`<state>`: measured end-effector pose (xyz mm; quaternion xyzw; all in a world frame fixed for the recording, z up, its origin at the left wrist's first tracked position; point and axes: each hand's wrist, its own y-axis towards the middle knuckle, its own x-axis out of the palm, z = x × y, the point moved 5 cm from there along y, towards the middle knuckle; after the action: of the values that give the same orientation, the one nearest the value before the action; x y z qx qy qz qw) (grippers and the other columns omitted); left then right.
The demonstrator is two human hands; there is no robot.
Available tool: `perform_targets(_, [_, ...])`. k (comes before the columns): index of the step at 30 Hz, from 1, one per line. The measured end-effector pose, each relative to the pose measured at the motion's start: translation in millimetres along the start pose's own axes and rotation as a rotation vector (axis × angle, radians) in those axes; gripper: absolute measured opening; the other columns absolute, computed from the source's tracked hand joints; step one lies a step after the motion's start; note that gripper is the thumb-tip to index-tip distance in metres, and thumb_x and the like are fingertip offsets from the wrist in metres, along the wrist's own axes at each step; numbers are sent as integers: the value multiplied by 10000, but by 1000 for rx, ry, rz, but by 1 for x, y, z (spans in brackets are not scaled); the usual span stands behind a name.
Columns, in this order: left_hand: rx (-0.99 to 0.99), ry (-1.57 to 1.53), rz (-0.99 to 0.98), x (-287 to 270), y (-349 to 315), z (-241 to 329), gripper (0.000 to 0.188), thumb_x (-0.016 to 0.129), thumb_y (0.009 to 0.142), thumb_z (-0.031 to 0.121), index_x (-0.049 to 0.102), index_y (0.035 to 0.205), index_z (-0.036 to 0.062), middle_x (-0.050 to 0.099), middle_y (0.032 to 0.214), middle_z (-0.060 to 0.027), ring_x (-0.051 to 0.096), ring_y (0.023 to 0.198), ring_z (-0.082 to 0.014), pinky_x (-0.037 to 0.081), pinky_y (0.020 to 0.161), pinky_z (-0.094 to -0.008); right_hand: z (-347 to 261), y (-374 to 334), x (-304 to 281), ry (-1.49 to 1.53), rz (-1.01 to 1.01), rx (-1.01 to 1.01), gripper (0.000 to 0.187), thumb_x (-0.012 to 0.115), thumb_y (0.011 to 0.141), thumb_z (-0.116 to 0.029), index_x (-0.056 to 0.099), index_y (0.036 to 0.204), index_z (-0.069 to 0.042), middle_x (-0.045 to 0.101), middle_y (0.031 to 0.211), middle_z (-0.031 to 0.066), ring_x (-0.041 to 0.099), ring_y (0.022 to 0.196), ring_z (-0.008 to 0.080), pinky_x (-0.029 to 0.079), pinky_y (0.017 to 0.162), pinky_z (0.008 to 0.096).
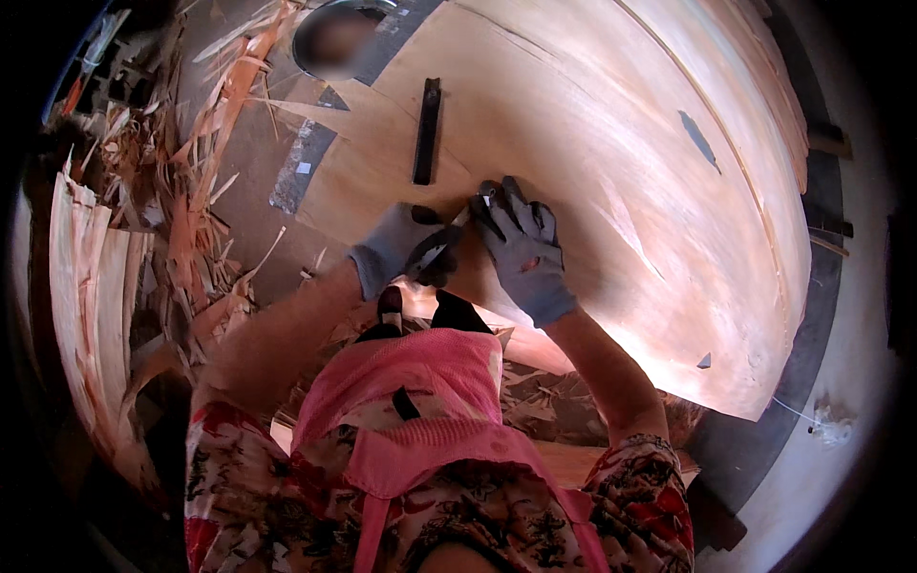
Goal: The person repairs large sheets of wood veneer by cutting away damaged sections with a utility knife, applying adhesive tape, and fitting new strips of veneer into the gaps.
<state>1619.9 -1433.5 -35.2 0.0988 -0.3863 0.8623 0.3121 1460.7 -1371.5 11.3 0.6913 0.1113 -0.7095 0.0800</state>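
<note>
A large sheet of pale wood veneer [592, 181] lies before me, with its near edge by my apron. My left hand [409, 244], in a grey glove with dark fingertips, is closed over the sheet's near left part. A small light, thin thing shows at its fingers, too little to name. Just to the right, my right hand [521, 244] in a matching glove lies with its fingers stretched out on the veneer. A small whitish spot shows by its thumb and forefinger. Beyond my hands, a long narrow black bar [427, 131] rests on the sheet.
Splintered veneer strips [224, 143] are heaped at the left, beside upright veneer pieces [91, 277]. A round, metal-rimmed thing [304, 43] with a blurred inside stands at the far left. The veneer has a long slot-like gap [699, 141] at the right. A dark table edge [755, 449] curves beyond it.
</note>
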Motion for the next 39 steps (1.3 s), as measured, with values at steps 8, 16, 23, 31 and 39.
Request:
perform_targets(8, [-62, 246, 197, -69, -76, 25, 197, 653, 933, 200, 683, 971, 10, 663, 686, -94, 605, 467, -161, 477, 391, -282, -5, 2, -11, -2, -33, 23, 607, 536, 841, -131, 449, 1440, -173, 374, 1540, 63, 280, 1457, 321, 299, 1092, 524])
perform_targets(16, [152, 13, 197, -70, -74, 78, 319, 627, 967, 327, 653, 1169, 81, 644, 709, -41, 560, 499, -92, 416, 429, -209, 2, 22, -42, 306, 199, 47, 525, 594, 869, -102, 504, 1387, -113, 515, 1413, 120, 427, 1365, 301, 317, 1064, 495])
perform_targets(23, [275, -116, 129, -82, -26, 116, 331, 574, 990, 285, 626, 1246, 82, 627, 737, -16, 531, 540, -79, 392, 463, -197, -17, 83, -57, 239, 354, 13, 534, 567, 936, -148, 423, 1436, -29, 445, 1474, 157, 415, 1371, 308, 343, 1047, 527])
perform_targets(31, [185, -58, 186, -116, 3, 83, 286, 591, 960, 267, 642, 1161, 71, 676, 762, -86, 599, 540, -145, 430, 465, -256, -22, 128, -36, 277, 342, -8, 675, 577, 913, -149, 303, 1527, -80, 317, 1560, 198, 382, 1391, 354, 294, 1104, 541])
perform_targets(39, [199, -148, 174, -105, -13, 86, 245, 603, 953, 253, 637, 1082, 47, 704, 809, -130, 659, 578, -196, 487, 489, -275, -27, 164, -15, 173, 262, -106, 579, 476, 919, -113, 364, 1485, -63, 353, 1541, 187, 358, 1403, 365, 284, 1112, 530])
